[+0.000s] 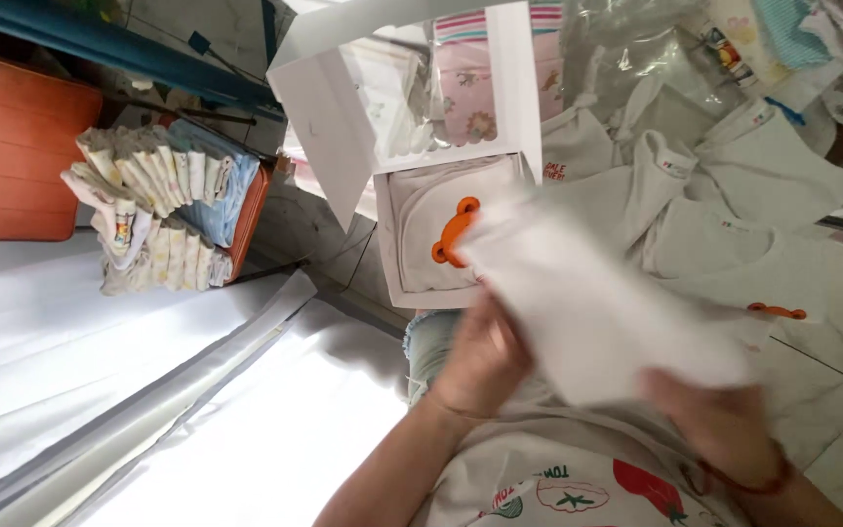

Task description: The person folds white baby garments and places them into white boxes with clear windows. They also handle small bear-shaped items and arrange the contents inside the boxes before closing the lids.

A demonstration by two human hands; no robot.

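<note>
My left hand point(480, 356) and my right hand point(719, 420) both grip a white folded cloth point(597, 303), which is blurred from motion. It hangs just in front of an open white box point(392, 210). Inside the box lies a cream baby garment point(421, 220) with an orange bear shape point(454, 232). The box's windowed lid point(514, 78) stands up behind it.
Several cream baby garments point(734, 224) are spread on the tiled floor at the right. A stack of folded cloths point(158, 210) rests on an orange crate at the left. White sheets point(100, 361) cover the lower left. Plastic-wrapped clothing point(636, 39) lies at the top.
</note>
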